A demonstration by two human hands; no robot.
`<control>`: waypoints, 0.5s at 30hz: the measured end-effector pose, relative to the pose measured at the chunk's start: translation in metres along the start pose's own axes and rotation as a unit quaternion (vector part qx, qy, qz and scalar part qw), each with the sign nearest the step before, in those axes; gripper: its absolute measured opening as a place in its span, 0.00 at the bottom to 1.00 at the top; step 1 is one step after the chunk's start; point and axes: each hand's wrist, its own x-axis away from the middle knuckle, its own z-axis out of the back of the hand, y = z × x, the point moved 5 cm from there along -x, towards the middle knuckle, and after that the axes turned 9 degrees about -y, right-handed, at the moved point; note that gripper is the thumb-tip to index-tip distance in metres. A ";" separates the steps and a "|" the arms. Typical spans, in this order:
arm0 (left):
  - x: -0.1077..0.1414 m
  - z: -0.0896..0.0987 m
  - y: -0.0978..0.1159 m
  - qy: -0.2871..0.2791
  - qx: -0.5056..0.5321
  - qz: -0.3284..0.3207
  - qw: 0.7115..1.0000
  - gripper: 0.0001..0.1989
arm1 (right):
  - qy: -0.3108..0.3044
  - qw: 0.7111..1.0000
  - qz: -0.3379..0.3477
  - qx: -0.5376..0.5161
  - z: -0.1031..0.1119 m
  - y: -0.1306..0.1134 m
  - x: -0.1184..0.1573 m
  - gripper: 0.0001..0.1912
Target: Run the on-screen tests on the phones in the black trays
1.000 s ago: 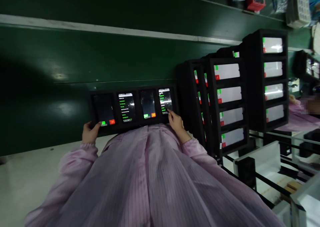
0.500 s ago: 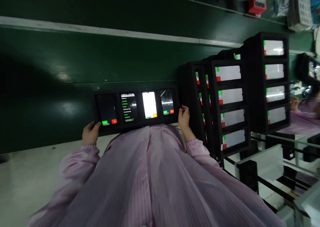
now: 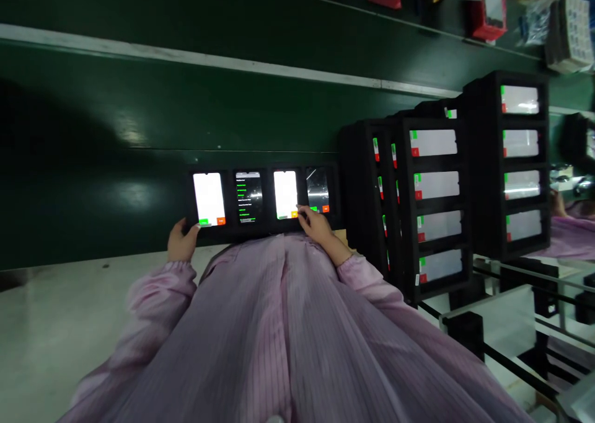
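A long black tray point(image 3: 230, 224) lies at the table's near edge, holding several phones in a row. The leftmost phone point(image 3: 209, 196) shows a white screen; the one beside it point(image 3: 248, 196) has green text on black. Another phone point(image 3: 285, 193) glows white, and the rightmost phone point(image 3: 318, 187) is dark with small green and red marks. My left hand point(image 3: 182, 240) is at the tray's left corner, thumb and finger apart. Over the near right corner of the white third phone is my right hand point(image 3: 318, 226), fingers apart and holding nothing.
Right of the tray stand stacked black trays point(image 3: 404, 206) of phones, with another stack point(image 3: 495, 162) beyond. Red boxes point(image 3: 488, 7) and a stack of printed sheets point(image 3: 569, 32) lie at the top right. Another person's sleeve point(image 3: 569, 237) shows at the right edge.
The leftmost phone's screen has turned from dark to white. My right hand has moved left from the tray's right end to the third phone. My left hand remains by the left corner.
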 end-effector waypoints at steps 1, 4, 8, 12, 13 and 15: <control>0.001 0.000 0.001 -0.003 0.003 0.009 1.000 0.26 | -0.021 1.000 0.011 0.006 -0.004 -0.007 -0.002 0.12; 0.003 0.002 0.006 -0.010 0.007 0.030 0.999 0.26 | -0.057 0.998 0.034 0.023 -0.011 -0.023 -0.010 0.15; 0.006 0.002 0.013 -0.015 0.005 0.047 0.999 0.27 | -0.100 0.991 0.064 0.059 -0.019 -0.046 -0.025 0.22; 0.009 0.001 0.017 -0.013 0.004 0.050 0.999 0.28 | -0.164 0.974 0.111 0.113 -0.036 -0.073 -0.041 0.23; 0.010 0.001 0.018 -0.014 0.005 0.050 0.999 0.28 | -0.179 0.969 0.116 0.128 -0.041 -0.078 -0.045 0.23; 0.011 0.000 0.019 -0.018 0.009 0.049 0.999 0.28 | -0.202 0.959 0.126 0.155 -0.049 -0.085 -0.048 0.24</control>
